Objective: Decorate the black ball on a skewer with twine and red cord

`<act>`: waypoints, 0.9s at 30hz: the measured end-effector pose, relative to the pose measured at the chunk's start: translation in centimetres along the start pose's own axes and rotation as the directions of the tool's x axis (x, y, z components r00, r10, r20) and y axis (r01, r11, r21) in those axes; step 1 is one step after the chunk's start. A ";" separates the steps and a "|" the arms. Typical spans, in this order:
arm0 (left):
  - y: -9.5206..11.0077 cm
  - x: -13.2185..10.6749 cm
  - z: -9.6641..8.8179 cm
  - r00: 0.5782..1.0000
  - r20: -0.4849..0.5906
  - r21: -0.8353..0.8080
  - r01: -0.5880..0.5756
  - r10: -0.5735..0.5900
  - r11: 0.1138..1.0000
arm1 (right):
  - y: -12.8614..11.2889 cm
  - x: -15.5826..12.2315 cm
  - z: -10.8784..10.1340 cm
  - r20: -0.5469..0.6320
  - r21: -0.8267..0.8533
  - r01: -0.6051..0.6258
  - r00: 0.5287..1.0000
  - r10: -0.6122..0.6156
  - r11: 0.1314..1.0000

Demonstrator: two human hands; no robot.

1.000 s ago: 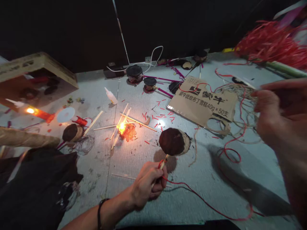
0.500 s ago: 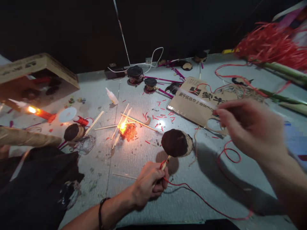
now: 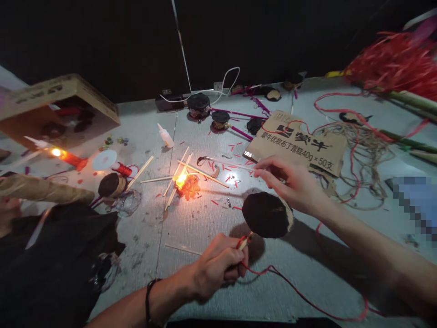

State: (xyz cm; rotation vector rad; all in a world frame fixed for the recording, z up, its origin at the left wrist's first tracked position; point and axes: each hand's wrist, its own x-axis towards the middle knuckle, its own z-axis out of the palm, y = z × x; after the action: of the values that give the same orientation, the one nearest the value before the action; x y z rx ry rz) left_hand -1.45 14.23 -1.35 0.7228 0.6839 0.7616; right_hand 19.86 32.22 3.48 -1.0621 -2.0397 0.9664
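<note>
Right hand [image 3: 293, 184] has swung in, pinching a thin rod [image 3: 225, 163] reaching past the candle flame [image 3: 180, 179], left hand [image 3: 218, 266] clamped on the stick [image 3: 244, 241] of the dark ball [image 3: 266, 214] above the desk [image 3: 205, 218]; working near fire calls for steady aim.

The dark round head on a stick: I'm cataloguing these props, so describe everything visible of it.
The dark round head on a stick is near-black, matte and rough-looking, its right edge wrapped in pale twine. A thin pale stick leaves its lower left, tilted, gripped by the left hand, which holds the head above the grey table. Red string sits at the grip and trails right. The right hand, pinching a thin rod, is just behind; whether they touch is unclear.
</note>
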 end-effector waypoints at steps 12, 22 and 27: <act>0.0 0.0 -0.6 0.999 0.031 0.057 -0.012 0.010 0.998 | 2.3 0.0 6.5 0.029 0.230 -0.030 0.999 0.024 0.973; -0.2 0.0 -0.7 1.000 0.018 -0.004 0.019 -0.019 1.000 | 1.8 -0.3 7.4 0.098 0.264 -0.122 0.990 0.099 0.957; -0.6 0.2 -0.7 1.000 0.001 -0.036 0.021 -0.021 0.999 | 0.9 -0.1 7.0 0.151 0.314 -0.168 0.980 0.126 0.934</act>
State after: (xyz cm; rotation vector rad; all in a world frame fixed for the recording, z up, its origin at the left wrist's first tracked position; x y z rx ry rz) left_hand -1.68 14.30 -2.22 0.6820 0.6743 0.7525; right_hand 14.71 30.31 -0.99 -1.0029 -1.8319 1.4277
